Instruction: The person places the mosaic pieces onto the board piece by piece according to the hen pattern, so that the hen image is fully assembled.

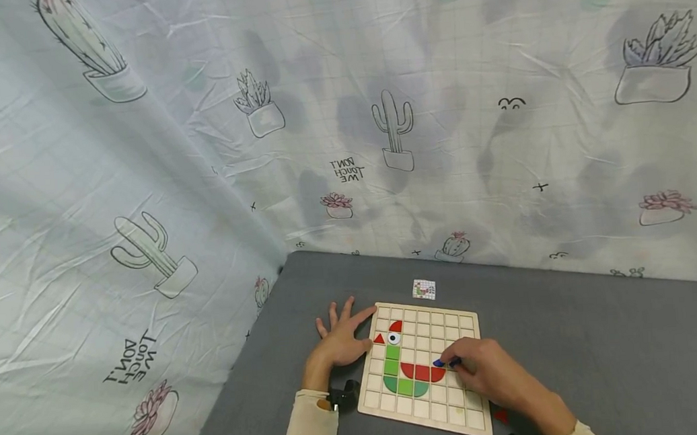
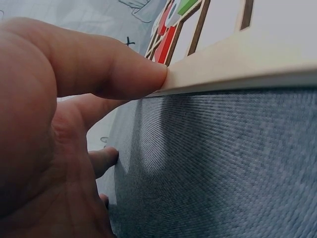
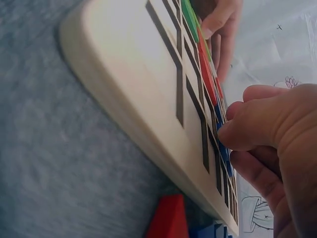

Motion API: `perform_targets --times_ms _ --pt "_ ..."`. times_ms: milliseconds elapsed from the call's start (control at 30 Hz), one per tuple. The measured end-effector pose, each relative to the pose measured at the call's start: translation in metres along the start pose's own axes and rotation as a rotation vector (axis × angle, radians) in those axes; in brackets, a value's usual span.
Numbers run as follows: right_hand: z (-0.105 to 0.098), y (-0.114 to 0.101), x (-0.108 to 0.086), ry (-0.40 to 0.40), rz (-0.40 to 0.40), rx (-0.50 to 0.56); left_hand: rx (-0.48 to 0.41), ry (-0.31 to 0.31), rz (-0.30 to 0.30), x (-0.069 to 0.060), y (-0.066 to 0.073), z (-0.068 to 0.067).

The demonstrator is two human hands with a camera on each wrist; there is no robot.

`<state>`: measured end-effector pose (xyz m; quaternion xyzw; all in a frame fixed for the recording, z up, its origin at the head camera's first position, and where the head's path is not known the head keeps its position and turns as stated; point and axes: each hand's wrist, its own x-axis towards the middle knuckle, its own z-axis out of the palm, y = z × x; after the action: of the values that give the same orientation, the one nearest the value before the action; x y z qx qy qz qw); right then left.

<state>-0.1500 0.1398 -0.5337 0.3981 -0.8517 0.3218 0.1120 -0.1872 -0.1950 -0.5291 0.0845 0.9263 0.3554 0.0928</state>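
Observation:
A wooden grid board (image 1: 425, 423) lies on the grey table. It bears a pattern of green squares (image 1: 392, 352), dark green rounded pieces (image 1: 390, 383), a row of red pieces (image 1: 421, 373), a white eye piece (image 1: 394, 337) and a red triangle (image 1: 378, 339). At the board's left edge my left hand (image 1: 340, 339) spreads its fingers, with the thumb touching the rim. Over the right part of the grid, my right hand (image 1: 485, 368) pinches a blue piece (image 3: 224, 136) between thumb and fingers. Another blue piece (image 1: 438, 363) sits just above the red row.
Behind the board lies a small printed pattern card (image 1: 424, 290). Beside the board's right edge are a loose red piece (image 1: 501, 416) and blue pieces (image 3: 210, 232). A cactus-printed cloth (image 1: 341, 110) hangs along the back and left of the table (image 1: 575, 336).

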Motion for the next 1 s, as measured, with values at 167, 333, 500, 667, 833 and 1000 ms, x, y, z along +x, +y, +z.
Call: perform_targets --times_ms 167,333,500,667,833,1000 --pt "0.001 -0.002 -0.002 -0.006 0.022 0.004 -0.003 0.004 0.006 0.0 0.001 0.0" --pt "0.0 -0.003 -0.006 0.033 0.01 0.028 0.002 0.006 0.005 0.0 0.0 -0.001" --pt "-0.01 -0.007 -0.018 0.115 0.091 0.039 -0.002 0.005 0.003 -0.001 0.0 -0.001" --pt "-0.024 -0.01 -0.047 0.203 0.249 0.052 -0.002 0.003 0.004 -0.001 0.001 0.0" --pt "-0.038 -0.012 -0.085 0.247 0.491 0.072 -0.001 0.005 0.004 -0.001 0.001 -0.001" --pt "-0.05 -0.012 -0.115 0.275 0.665 0.12 -0.008 0.001 0.003 -0.002 0.003 -0.003"
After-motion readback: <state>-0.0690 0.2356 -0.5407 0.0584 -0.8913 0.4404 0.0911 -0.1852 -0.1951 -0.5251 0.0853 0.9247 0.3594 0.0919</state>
